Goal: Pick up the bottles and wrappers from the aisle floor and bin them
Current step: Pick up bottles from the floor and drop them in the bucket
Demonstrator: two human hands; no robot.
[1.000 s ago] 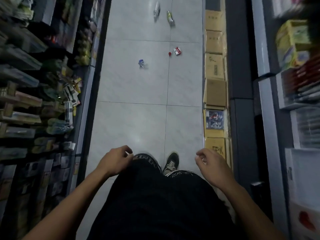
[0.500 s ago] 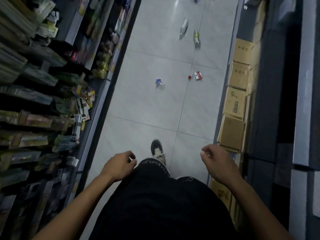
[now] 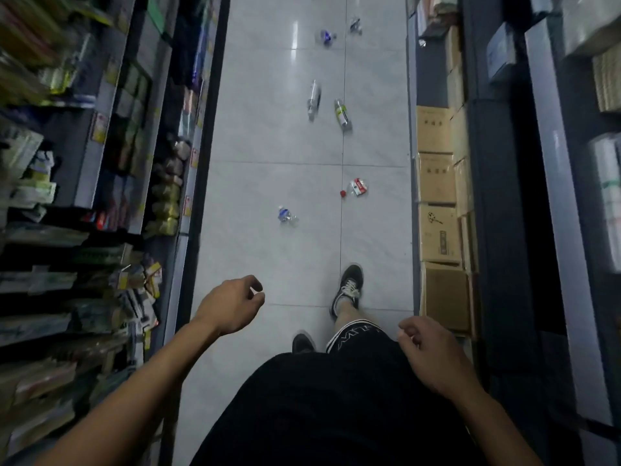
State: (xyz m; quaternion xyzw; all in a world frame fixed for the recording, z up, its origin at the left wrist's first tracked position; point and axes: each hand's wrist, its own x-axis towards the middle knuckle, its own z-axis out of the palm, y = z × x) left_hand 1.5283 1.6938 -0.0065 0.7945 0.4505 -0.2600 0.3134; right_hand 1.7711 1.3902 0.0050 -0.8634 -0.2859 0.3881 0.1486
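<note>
Litter lies along the tiled aisle floor. Nearest is a crushed clear bottle with a blue label. To its right sit a red-and-white wrapper and a small red cap. Farther off lie a clear bottle and a green-labelled bottle. At the far end are another crushed blue-labelled bottle and a crumpled clear piece. My left hand and my right hand hang at waist height, fingers loosely curled, holding nothing. No bin is in view.
Stocked shelves line the left side of the aisle. Stacked cardboard boxes and dark shelving run along the right. My right foot is stepped forward, my left shoe just behind.
I have walked forward along the aisle, so the litter sits closer and more far pieces show. My right foot has stepped ahead. Both hands stay empty.
</note>
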